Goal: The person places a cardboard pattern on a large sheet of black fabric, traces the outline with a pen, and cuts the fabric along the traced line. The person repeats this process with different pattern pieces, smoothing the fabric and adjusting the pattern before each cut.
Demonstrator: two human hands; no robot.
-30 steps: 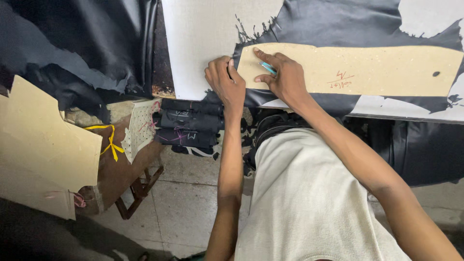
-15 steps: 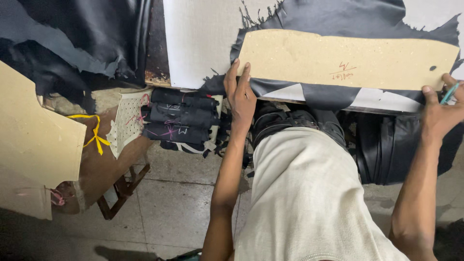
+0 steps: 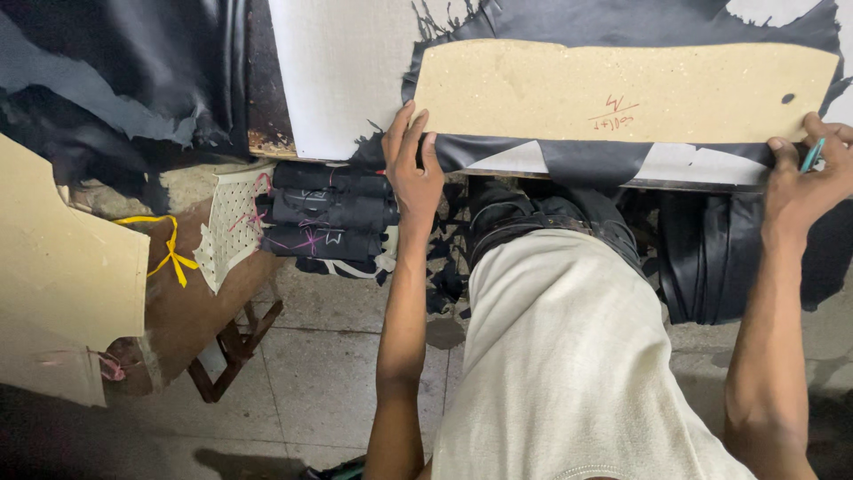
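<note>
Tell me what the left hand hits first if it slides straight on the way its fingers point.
Likely the tan cardboard pattern: the left hand rests on black leather, its fingertips at the pattern's lower-left corner.

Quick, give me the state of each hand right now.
Left hand: open, fingers flat at the left end of the cardboard pattern, pressing on the black leather.
Right hand: closed on a teal pen at the pattern's right end.

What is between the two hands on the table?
In the head view, the long tan cardboard pattern lies on black leather, stretching between the left hand and right hand.
</note>
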